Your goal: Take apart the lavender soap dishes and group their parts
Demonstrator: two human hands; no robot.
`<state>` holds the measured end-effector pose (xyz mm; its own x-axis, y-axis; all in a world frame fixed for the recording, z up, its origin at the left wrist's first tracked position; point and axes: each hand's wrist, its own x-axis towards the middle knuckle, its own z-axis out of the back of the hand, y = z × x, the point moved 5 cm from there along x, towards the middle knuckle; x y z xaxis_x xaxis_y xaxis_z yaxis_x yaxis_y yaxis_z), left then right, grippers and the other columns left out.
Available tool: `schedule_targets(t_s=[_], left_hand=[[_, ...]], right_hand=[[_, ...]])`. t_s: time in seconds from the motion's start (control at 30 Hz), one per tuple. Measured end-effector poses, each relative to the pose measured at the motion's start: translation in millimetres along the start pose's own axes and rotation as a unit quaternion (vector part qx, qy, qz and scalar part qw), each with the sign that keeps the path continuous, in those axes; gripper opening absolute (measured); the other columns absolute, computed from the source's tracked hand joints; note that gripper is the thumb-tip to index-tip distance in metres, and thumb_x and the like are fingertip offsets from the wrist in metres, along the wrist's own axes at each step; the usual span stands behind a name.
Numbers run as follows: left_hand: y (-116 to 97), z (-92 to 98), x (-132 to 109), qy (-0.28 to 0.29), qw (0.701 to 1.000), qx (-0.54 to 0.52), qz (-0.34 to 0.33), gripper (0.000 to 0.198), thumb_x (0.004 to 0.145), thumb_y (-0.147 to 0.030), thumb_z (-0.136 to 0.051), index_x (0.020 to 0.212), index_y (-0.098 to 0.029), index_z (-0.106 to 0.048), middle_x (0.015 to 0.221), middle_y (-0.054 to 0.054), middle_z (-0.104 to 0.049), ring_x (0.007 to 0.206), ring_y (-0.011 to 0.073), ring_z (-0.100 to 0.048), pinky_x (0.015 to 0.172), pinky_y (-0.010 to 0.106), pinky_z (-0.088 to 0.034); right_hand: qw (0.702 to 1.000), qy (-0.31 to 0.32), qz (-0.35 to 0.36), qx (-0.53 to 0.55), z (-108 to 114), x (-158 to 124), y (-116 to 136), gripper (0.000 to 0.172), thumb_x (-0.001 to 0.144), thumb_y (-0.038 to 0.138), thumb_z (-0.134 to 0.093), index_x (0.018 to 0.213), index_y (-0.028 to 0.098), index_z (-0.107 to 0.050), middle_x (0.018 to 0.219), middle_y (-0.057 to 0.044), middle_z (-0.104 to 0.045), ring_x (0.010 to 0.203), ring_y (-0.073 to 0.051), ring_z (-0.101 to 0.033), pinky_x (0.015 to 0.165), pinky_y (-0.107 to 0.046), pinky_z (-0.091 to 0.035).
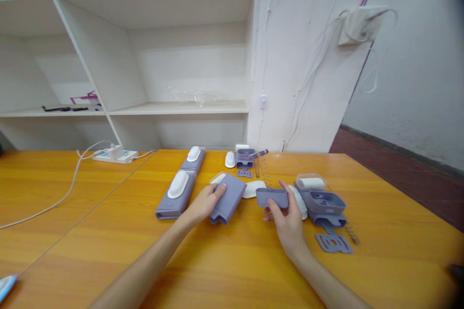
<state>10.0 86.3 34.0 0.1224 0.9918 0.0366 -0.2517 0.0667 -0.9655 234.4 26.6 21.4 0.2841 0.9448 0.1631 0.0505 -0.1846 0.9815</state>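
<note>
My left hand (201, 203) is closed on a flat grey-purple plastic casing (232, 197), tilted above the table, with a notched lower end. Between the thumb and fingers of my right hand (289, 229) is a small grey-purple open-topped plastic box (267, 197). A white oval part (254, 189) lies between the two hands. Just beyond my right fingers is another white rounded part (298, 203), partly hidden. To the right are a grey-purple housing (325, 206), a slotted flat plate (333, 243) and a spring (352, 234).
Two joined grey-purple cases with white oval pieces (178, 184) lie left of my hands. Smaller matching parts (245, 157) and springs sit at the back. A power strip (118, 155) with a white cable is at the left, before white shelves (181, 108).
</note>
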Motion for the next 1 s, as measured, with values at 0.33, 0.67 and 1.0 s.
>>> schedule_targets(t_s=[0.33,0.67,1.0], left_hand=[[15.4,8.7,-14.6,-0.100,0.995,-0.004,-0.011,0.031,0.065,-0.041,-0.074,0.090,-0.022,-0.070,0.083,0.008,-0.072,0.083,0.0278,-0.064,0.073,0.028,-0.043],[-7.6,-9.5,-14.2,-0.048,0.881,0.471,-0.006,0.043,0.091,-0.048,-0.033,0.098,-0.016,-0.061,0.099,0.016,-0.067,0.093,0.0309,-0.063,0.076,0.036,-0.045],[-42.0,-18.6,27.2,0.050,0.989,0.099,-0.100,0.056,0.086,-0.059,-0.041,0.123,-0.019,-0.046,0.097,0.007,-0.060,0.059,0.0127,-0.058,0.044,0.021,-0.040]], right_hand=[[1.000,-0.002,0.011,-0.018,0.5,2.4,-5.5,0.068,0.079,0.043,-0.061,0.137,0.025,-0.031,0.091,-0.006,-0.055,0.064,-0.022,-0.058,0.051,-0.035,-0.053],[0.997,0.021,0.010,0.069,0.4,5.9,-18.3,0.046,0.079,0.040,-0.062,0.115,0.023,-0.039,0.071,0.003,-0.055,0.050,-0.016,-0.052,0.039,-0.027,-0.045],[0.944,0.153,-0.153,0.249,-14.4,-4.7,-24.9,0.042,0.080,0.037,-0.053,0.119,0.020,-0.049,0.070,0.002,-0.053,0.048,-0.012,-0.044,0.034,-0.020,-0.037]])
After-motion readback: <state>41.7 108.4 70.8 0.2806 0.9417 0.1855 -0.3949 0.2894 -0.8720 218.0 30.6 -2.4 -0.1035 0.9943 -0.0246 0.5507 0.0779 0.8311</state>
